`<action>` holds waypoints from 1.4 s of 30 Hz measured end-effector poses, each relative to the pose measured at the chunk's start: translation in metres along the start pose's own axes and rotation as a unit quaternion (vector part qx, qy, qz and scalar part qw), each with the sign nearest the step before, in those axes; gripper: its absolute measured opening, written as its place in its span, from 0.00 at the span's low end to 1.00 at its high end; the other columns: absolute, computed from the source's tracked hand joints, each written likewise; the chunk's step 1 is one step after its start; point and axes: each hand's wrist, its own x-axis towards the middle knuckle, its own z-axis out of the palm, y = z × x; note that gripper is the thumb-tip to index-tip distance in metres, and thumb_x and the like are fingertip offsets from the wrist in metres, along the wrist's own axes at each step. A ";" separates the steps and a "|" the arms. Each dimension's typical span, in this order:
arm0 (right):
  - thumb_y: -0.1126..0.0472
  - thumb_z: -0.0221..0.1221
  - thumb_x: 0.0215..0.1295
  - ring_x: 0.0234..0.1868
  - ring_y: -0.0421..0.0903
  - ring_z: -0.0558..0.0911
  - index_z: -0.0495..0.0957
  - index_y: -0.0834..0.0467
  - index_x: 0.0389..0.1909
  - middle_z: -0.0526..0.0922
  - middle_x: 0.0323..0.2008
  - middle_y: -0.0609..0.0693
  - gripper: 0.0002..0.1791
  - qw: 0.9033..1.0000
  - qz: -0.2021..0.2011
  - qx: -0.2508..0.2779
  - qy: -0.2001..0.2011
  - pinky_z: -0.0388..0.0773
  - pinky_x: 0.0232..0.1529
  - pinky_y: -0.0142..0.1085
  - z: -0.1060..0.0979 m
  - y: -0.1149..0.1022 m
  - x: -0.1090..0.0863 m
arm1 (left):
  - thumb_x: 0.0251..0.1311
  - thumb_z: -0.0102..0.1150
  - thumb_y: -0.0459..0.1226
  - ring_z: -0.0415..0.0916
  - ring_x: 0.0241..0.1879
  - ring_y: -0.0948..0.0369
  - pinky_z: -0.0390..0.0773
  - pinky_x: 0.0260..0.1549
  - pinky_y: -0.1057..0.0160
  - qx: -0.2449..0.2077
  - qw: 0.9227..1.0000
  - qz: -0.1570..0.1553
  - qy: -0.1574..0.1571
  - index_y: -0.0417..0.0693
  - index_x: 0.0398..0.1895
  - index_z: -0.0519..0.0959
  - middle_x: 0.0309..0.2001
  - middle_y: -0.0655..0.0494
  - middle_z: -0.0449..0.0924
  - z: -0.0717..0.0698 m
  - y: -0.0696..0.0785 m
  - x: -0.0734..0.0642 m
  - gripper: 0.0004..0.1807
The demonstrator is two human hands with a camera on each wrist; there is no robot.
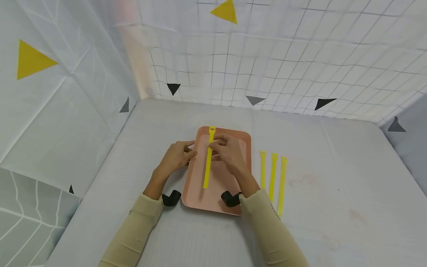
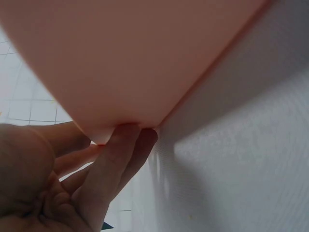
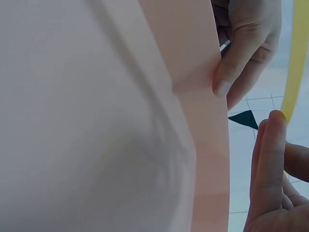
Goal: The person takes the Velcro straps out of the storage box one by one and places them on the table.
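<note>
A shallow pink tray (image 1: 192,194) lies in front of me. My left hand (image 1: 176,155) grips its left rim, with the thumb on the rim in the right wrist view and fingers against the tray's underside (image 2: 135,63) in the left wrist view. Over the tray, my right hand (image 1: 231,152) pinches a flat yellow strap (image 1: 207,168) between thumb and fingers. The strap has a slotted head at its far end and points toward me. In the right wrist view part of this strap (image 3: 293,67) rises from the fingertips.
Right of the tray, three more yellow straps (image 1: 273,176) lie side by side on the white-covered table (image 1: 333,167), partly behind the right forearm. A white gridded sheet (image 1: 267,70) closes off the back. Black wrist cameras (image 1: 171,198) sit under both wrists.
</note>
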 end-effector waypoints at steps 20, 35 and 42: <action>0.68 0.61 0.66 0.31 0.52 0.85 0.75 0.64 0.57 0.83 0.45 0.67 0.18 1.000 -0.012 0.009 -0.005 0.84 0.33 0.44 -0.015 -0.001 -0.013 | 0.69 0.58 0.37 0.85 0.30 0.59 0.82 0.31 0.62 -0.006 1.000 -0.019 -0.002 0.42 0.72 0.65 0.51 0.39 0.82 0.001 0.001 0.001 0.30; 0.68 0.60 0.67 0.33 0.54 0.84 0.72 0.65 0.60 0.81 0.46 0.69 0.21 1.000 -0.027 0.003 -0.011 0.84 0.34 0.44 -0.032 -0.001 -0.023 | 0.69 0.58 0.36 0.85 0.29 0.57 0.82 0.30 0.61 -0.012 1.000 0.003 -0.001 0.38 0.72 0.65 0.49 0.38 0.82 0.000 0.002 -0.001 0.29; 0.67 0.59 0.68 0.33 0.54 0.84 0.72 0.64 0.61 0.81 0.47 0.69 0.21 0.999 -0.037 -0.005 -0.009 0.84 0.34 0.44 -0.041 -0.002 -0.028 | 0.70 0.57 0.36 0.85 0.30 0.56 0.83 0.29 0.61 -0.018 1.000 -0.003 -0.007 0.38 0.72 0.64 0.50 0.38 0.82 0.000 0.001 -0.001 0.29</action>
